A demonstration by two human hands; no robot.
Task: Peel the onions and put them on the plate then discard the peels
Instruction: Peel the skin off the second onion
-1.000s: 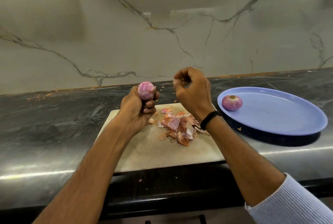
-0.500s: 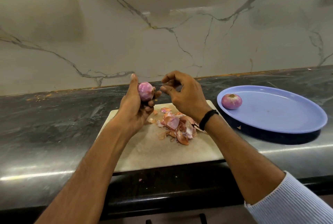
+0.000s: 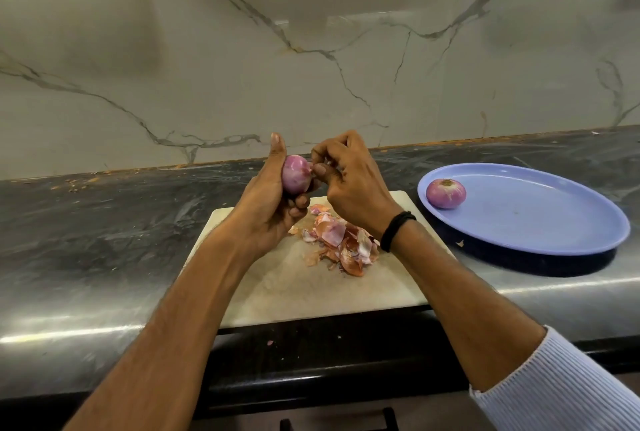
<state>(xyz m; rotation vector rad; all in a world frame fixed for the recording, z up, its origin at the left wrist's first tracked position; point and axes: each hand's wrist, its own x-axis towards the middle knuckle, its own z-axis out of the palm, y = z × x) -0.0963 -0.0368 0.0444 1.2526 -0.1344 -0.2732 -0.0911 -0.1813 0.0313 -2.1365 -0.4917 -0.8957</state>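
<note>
Onion peels [image 3: 341, 245] lay heaped on the pale cutting board [image 3: 277, 292] at the near edge of the dark tabletop [image 3: 86, 257]. Above the board we noted our left hand [image 3: 266, 209] curled round a pink onion [image 3: 295, 179], thumb upright along its side. Our right hand [image 3: 353, 184] had its fingers bent, thumb and forefinger pinching the onion's right end. Further right, a second onion [image 3: 445, 193] sat on the blue plate [image 3: 554, 222], near its left rim. Marble wall [image 3: 311, 49] behind.
</note>
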